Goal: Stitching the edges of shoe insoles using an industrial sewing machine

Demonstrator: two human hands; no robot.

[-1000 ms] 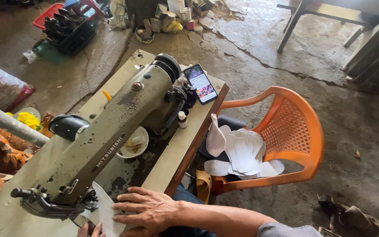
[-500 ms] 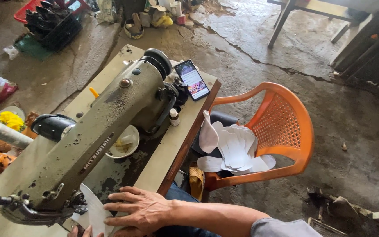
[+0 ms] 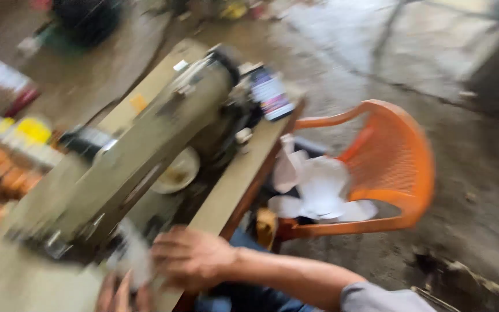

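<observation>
Olive-green sewing machine dominates, lying diagonally from 7 o'clock up toward 12 o'clock on a pale wooden desk; whole frame smeared by motion. Orange plastic chair at 3 o'clock, just beside the desk edge, its seat carrying a pile of white cut pieces. Concrete floor around it, cracked and littered. Right hand at 6 o'clock, palm down, fingers spread flat on the desk beside the needle end, pressing a white fabric piece; nothing clamped in its grip. Left hand only partly in frame at the bottom edge, touching the same piece; its grip cannot be told. Phone with lit screen at 12 o'clock, propped by the machine's handwheel.
</observation>
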